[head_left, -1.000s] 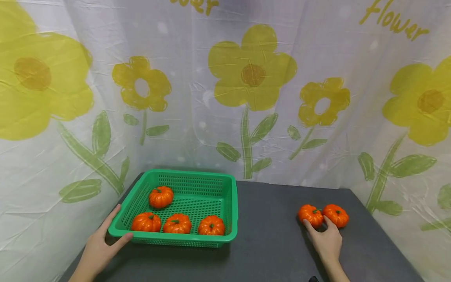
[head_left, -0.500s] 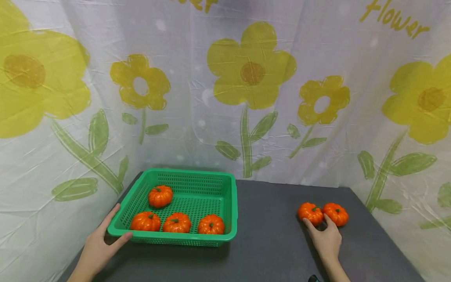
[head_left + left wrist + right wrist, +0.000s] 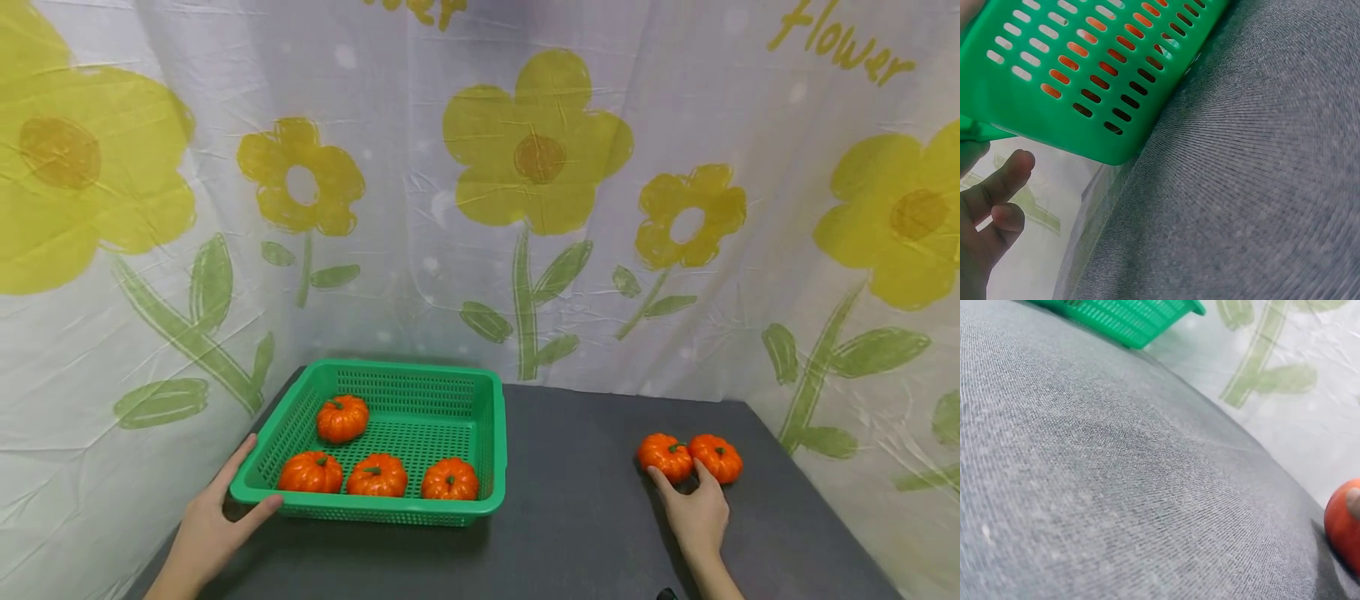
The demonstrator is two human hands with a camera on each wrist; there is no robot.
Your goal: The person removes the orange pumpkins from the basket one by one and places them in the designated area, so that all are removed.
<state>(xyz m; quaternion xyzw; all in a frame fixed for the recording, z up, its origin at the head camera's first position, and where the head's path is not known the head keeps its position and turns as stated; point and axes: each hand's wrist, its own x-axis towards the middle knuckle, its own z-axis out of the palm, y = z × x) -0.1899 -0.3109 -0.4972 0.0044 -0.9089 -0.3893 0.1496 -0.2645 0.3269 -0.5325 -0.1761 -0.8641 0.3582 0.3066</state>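
Two small orange pumpkins sit touching on the right of the grey bench (image 3: 577,500): the left pumpkin (image 3: 663,456) and the right pumpkin (image 3: 716,457). The right hand (image 3: 696,510) lies flat, straight fingers touching both, gripping neither. Over on the left, the left hand (image 3: 208,527) rests open against the green basket (image 3: 491,442) at its near-left corner. Four pumpkins inside it.

left hand (image 3: 206,533): bare, no ring, no glove
right hand (image 3: 696,512): bare, no ring
forearms: bare, no sleeve showing
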